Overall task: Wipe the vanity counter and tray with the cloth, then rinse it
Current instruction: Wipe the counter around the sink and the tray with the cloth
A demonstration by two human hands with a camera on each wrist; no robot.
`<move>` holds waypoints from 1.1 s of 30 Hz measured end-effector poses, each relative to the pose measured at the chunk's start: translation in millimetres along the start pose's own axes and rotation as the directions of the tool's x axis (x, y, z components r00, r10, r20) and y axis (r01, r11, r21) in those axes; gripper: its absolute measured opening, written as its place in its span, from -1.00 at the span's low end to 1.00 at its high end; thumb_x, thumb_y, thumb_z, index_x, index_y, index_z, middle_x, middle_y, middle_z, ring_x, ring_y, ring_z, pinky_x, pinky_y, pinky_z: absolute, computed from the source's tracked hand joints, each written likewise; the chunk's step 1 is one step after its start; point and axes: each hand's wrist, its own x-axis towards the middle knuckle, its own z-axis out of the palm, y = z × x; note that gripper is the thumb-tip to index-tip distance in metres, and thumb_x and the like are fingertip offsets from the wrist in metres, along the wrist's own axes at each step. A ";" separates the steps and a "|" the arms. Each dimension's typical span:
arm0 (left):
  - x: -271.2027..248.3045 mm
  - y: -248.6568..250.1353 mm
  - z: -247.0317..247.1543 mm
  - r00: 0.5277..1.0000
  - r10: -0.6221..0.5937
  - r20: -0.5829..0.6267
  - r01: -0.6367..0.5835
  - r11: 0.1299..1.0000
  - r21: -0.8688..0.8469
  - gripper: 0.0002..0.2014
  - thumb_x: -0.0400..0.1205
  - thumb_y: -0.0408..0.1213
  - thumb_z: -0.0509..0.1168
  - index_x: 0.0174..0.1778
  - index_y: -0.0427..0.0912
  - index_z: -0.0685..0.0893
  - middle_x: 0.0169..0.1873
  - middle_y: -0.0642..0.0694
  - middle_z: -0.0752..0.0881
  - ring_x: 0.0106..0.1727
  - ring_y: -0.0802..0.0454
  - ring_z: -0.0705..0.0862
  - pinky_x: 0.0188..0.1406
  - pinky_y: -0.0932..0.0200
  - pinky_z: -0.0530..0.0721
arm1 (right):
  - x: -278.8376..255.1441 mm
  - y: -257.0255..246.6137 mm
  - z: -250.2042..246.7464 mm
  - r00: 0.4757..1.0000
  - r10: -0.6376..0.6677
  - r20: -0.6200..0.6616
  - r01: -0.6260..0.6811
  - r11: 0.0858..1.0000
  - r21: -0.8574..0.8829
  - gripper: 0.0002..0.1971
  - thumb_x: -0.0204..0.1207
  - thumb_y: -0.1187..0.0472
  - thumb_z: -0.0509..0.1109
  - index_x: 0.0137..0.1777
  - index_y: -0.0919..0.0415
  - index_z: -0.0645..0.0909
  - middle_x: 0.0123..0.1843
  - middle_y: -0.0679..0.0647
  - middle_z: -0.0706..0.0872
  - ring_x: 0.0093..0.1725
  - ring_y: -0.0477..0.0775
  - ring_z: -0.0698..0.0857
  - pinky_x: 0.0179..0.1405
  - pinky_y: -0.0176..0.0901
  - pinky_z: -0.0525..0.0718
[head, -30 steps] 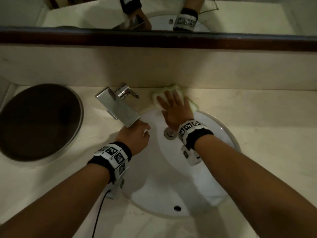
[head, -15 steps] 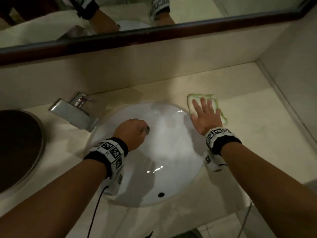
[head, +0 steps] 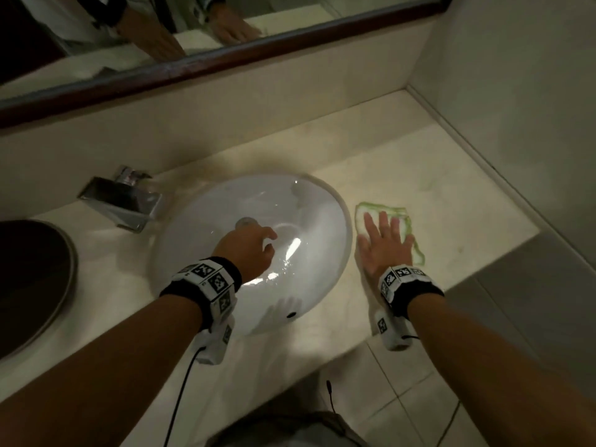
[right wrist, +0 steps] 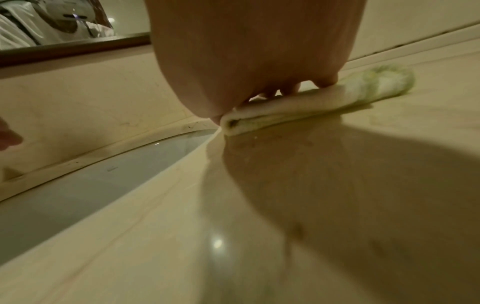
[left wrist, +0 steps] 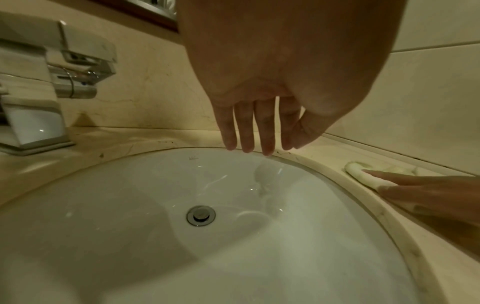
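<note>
A folded white cloth with a green edge [head: 403, 214] [right wrist: 311, 102] [left wrist: 363, 174] lies on the cream vanity counter [head: 451, 195] just right of the white basin [head: 309, 201]. My right hand [head: 383, 243] [right wrist: 259, 90] presses flat on the cloth with straight, spread fingers. My left hand [head: 251, 250] [left wrist: 259, 144] hangs over the basin with loose, straight fingers and holds nothing. A dark round tray [head: 29, 285] sits on the counter at the far left, partly cut off by the frame edge.
A chrome faucet [head: 122, 201] [left wrist: 33, 82] stands at the basin's back left. The drain [left wrist: 200, 215] sits in the basin's middle. A mirror with a dark frame [head: 225, 59] runs above the backsplash. A wall [head: 516, 91] closes the counter's right end. Tiled floor [head: 403, 398] lies below the front edge.
My right hand has slid the cloth from behind the basin, near the faucet, round to the counter on the basin's right. My left hand stays over the basin and its fingers have loosened.
</note>
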 end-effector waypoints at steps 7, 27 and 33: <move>-69.9 -5.5 7.3 1.000 0.024 -0.019 -0.024 0.999 0.036 -0.69 0.67 -0.18 0.21 0.32 0.02 0.64 0.30 -0.01 0.67 0.31 -0.04 0.61 0.39 0.08 0.47 | -67.9 -3.3 24.1 0.999 0.034 -0.015 -0.034 0.998 0.048 -0.43 0.74 -0.10 -0.14 0.72 -0.16 -0.17 0.76 0.06 -0.20 0.73 0.21 -0.20 0.61 0.45 -0.14; -176.6 -92.9 25.7 0.993 -0.116 0.000 0.116 0.993 0.000 -0.68 0.65 -0.18 0.22 0.32 0.00 0.64 0.31 -0.03 0.67 0.30 -0.06 0.62 0.36 0.06 0.50 | -198.9 -121.7 103.2 0.986 -0.121 -0.119 0.131 0.988 0.083 -0.33 0.58 -0.11 -0.30 0.73 -0.08 0.01 0.76 0.13 -0.04 0.72 0.30 -0.12 0.57 0.44 -0.29; -199.1 -132.6 18.8 0.991 -0.135 -0.016 0.134 0.990 -0.044 -0.69 0.66 -0.18 0.21 0.32 0.01 0.62 0.32 -0.01 0.65 0.31 -0.04 0.60 0.36 0.10 0.49 | -232.3 -169.5 122.8 0.987 -0.144 -0.075 0.148 0.988 0.052 -0.33 0.57 -0.14 -0.38 0.73 -0.12 -0.13 0.76 0.10 -0.19 0.71 0.28 -0.25 0.58 0.44 -0.35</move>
